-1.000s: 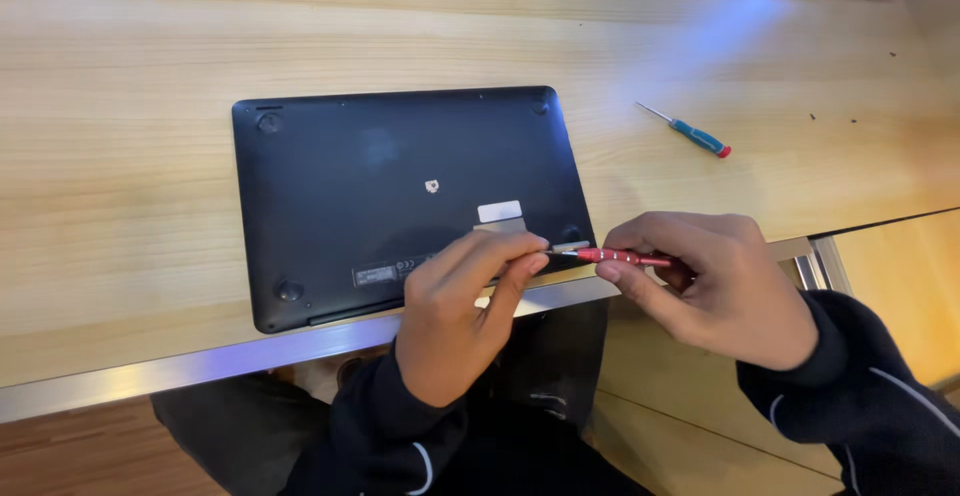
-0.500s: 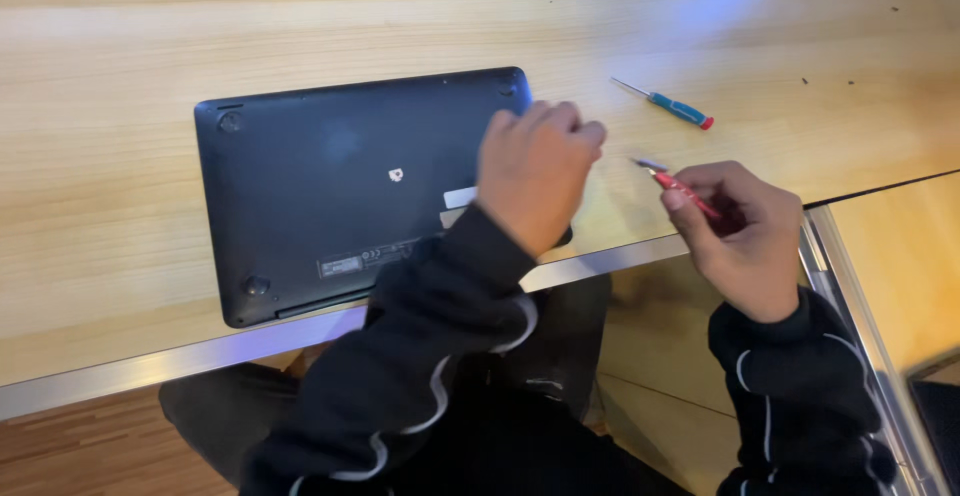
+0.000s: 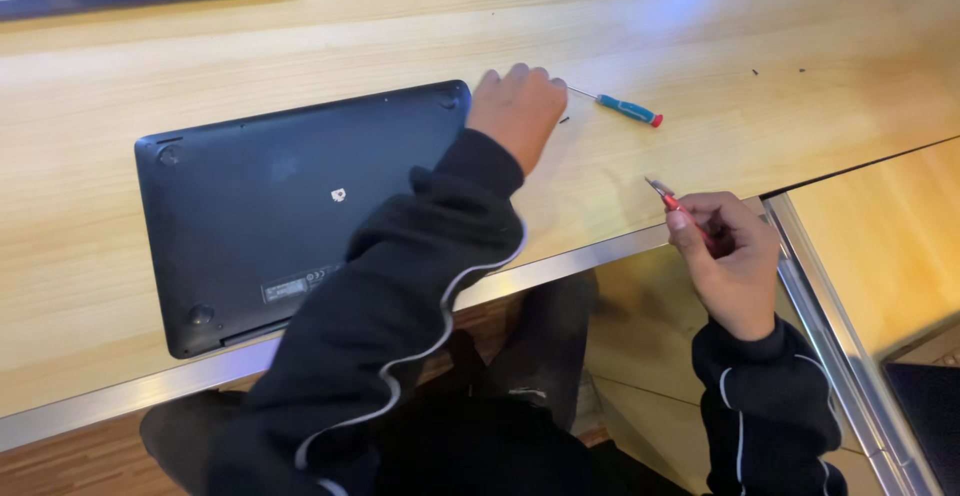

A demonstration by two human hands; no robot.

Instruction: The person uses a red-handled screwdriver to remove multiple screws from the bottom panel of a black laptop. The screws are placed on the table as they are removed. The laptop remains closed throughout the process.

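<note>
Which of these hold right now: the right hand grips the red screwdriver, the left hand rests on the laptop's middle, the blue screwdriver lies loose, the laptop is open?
1. The right hand grips the red screwdriver. True.
2. The left hand rests on the middle of the laptop. False: it lies on the wooden table past the laptop's far right corner.
3. The blue screwdriver lies loose on the table. True.
4. The laptop is open. False: it is closed, underside up.

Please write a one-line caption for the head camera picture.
Left hand rests beside an upturned black laptop near a blue-handled screwdriver; right hand holds a red screwdriver.
</note>
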